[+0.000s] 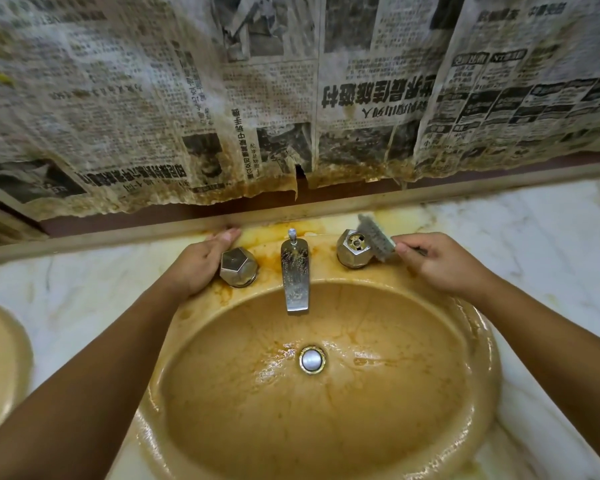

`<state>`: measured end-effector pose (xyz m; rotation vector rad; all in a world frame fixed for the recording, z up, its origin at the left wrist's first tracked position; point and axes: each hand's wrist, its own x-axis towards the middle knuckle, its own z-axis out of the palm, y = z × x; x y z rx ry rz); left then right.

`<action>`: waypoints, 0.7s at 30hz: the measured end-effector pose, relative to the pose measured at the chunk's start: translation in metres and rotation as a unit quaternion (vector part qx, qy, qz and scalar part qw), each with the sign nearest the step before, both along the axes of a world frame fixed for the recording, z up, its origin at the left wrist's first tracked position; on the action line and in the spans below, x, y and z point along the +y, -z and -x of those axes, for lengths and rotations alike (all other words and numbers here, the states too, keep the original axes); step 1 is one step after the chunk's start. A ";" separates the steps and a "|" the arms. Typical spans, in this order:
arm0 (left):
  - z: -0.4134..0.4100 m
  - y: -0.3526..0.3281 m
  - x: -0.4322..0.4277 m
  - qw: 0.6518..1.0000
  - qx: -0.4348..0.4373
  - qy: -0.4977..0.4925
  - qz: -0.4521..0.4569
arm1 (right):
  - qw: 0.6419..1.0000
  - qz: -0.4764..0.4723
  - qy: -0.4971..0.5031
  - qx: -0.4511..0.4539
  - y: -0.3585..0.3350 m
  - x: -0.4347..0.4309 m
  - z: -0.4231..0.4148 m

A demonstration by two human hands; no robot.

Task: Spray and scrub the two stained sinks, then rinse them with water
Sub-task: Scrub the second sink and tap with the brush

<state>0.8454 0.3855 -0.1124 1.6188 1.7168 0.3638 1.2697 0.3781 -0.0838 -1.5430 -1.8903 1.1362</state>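
Your right hand (440, 263) grips the brush (376, 237), its bristles against the knob (355, 249) just left of that hand. Your left hand (201, 261) rests flat, fingers straight, on the sink (487, 355) rim.

A stained, yellow-brown sink (484, 358) sits in a marbled white counter (551, 237), its bowl wet and glistening around the metal drain plug (311, 359). At the far rim a spotted chrome spout (294, 271) stands between two faceted tap handles. The left hand (201, 258) lies flat on the rim just beside the left tap handle (239, 266), fingers stretched towards the far ledge. The right hand (440, 261) grips a brush (376, 237), its bristles touching the right tap handle (355, 249). A second sink (0, 358) shows at the left edge. Stained, tattered newspaper (291, 81) covers the wall above.
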 end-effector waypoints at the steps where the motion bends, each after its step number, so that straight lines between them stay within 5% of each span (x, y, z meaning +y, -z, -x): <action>1: 0.000 0.001 0.000 1.000 0.001 -0.002 -0.005 | 1.000 -0.008 0.001 -0.001 0.000 -0.002 0.002; 5: 0.003 0.006 -0.002 0.999 0.022 -0.013 -0.021 | 0.993 -0.012 0.020 -0.115 0.010 -0.008 0.002; 15: -0.006 0.004 -0.035 0.986 0.119 -0.090 -0.072 | 0.989 -0.016 0.072 -0.132 0.015 -0.072 0.020; 21: -0.013 -0.005 -0.061 0.984 0.066 -0.129 -0.104 | 0.988 0.002 0.084 -0.129 0.010 -0.100 0.046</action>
